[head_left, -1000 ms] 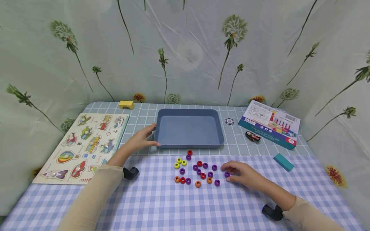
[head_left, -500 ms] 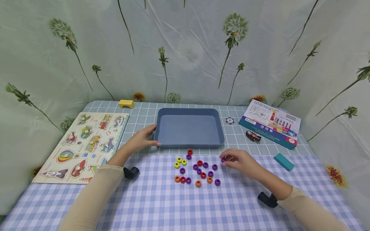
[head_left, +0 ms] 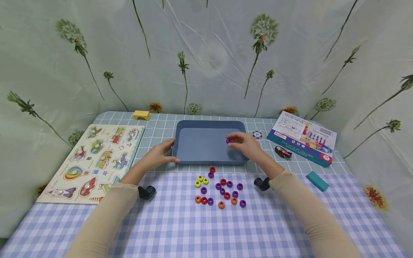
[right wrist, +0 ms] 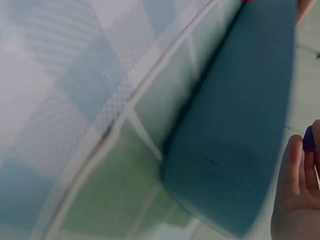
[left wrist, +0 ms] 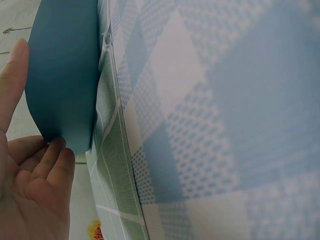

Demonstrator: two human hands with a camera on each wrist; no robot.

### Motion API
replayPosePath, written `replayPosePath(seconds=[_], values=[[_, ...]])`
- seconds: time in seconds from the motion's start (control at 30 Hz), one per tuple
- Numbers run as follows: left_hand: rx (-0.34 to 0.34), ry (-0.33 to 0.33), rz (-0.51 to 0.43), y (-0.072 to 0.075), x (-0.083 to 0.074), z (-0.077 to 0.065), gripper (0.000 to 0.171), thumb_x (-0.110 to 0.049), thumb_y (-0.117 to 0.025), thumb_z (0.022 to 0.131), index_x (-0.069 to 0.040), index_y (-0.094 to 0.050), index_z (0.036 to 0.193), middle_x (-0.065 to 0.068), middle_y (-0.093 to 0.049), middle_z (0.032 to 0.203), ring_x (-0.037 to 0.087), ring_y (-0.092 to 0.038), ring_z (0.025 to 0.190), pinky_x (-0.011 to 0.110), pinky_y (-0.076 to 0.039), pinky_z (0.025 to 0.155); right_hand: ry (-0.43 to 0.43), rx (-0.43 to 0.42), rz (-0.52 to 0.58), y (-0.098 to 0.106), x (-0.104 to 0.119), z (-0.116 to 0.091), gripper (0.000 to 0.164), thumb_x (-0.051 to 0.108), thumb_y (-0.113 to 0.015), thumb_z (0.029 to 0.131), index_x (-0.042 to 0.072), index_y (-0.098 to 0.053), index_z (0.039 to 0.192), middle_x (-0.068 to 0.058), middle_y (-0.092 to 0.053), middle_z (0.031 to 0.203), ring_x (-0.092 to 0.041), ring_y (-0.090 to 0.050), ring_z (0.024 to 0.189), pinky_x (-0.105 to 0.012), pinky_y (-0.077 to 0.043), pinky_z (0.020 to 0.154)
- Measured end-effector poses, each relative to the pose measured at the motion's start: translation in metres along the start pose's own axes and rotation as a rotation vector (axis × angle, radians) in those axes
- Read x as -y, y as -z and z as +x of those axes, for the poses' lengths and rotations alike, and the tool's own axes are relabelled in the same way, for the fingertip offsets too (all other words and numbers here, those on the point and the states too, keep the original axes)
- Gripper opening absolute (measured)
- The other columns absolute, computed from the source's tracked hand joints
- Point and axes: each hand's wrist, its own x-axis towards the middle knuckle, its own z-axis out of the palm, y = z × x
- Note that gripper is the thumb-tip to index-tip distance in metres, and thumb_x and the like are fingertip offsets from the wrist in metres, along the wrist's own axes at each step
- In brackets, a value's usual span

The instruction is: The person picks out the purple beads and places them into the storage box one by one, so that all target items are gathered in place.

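My right hand (head_left: pixel 243 145) pinches a purple bead (head_left: pixel 228 141) between thumb and fingers, over the right part of a blue-grey tray (head_left: pixel 206 163). In the right wrist view the purple bead (right wrist: pixel 309 140) shows between the fingertips, beside the tray's wall (right wrist: pixel 225 125). My left hand (head_left: pixel 158 154) holds the tray's left end, thumb at the near left corner and fingers along the left side; in the left wrist view its fingers (left wrist: pixel 56 157) curl against the tray wall (left wrist: pixel 62 75). Several purple, red, yellow and orange beads (head_left: pixel 221 205) lie on the checked cloth in front of the tray.
A picture puzzle board (head_left: pixel 93 161) lies at left, a yellow block (head_left: pixel 141 115) behind it. To the right are a poker chip (head_left: pixel 257 134), a small dark object (head_left: pixel 283 152), a printed box (head_left: pixel 303 138) and a teal block (head_left: pixel 317 181). A curtain (head_left: pixel 209 71) hangs behind.
My right hand has picked up the purple bead from the cloth's right side and carried it up and left over the tray. The left hand stays at the tray's left end.
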Motion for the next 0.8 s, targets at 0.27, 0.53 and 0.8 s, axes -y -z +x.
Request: replayPosePath(seconds=[0.27,0.53,0.8], values=[[-0.014,0.018,0.01,0.001,-0.002,0.001,0.09,-0.031,-0.068,0.065,-0.004,-0.015,0.132,0.015,-0.014,0.135,0.03,-0.022,0.118,0.038,-0.027,0.093,-0.077,-0.022,-0.067,-0.016,-0.023,0.029,0.024,0.007,-0.061,0.074,0.003,-0.059,0.097,-0.007,-0.058,0.092,-0.016,-0.053,0.083,-0.029,-0.044,0.074],[-0.001,0.022,-0.021,0.001,0.001,0.002,0.09,-0.03,-0.069,0.064,-0.007,-0.015,0.133,0.012,-0.013,0.136,0.027,-0.02,0.12,0.036,-0.025,0.095,-0.067,0.018,-0.145,-0.025,-0.026,0.035,0.021,0.002,-0.06,0.073,0.002,-0.06,0.094,-0.009,-0.059,0.088,-0.018,-0.053,0.08,-0.029,-0.043,0.072],[0.009,0.017,-0.018,0.001,-0.001,0.001,0.092,-0.036,-0.068,0.063,-0.006,-0.015,0.133,0.012,-0.013,0.136,0.026,-0.02,0.12,0.035,-0.025,0.095,-0.092,0.029,-0.111,-0.017,-0.017,0.027,0.03,0.009,-0.061,0.074,0.002,-0.055,0.103,-0.01,-0.055,0.099,-0.019,-0.05,0.088,-0.031,-0.042,0.077]])
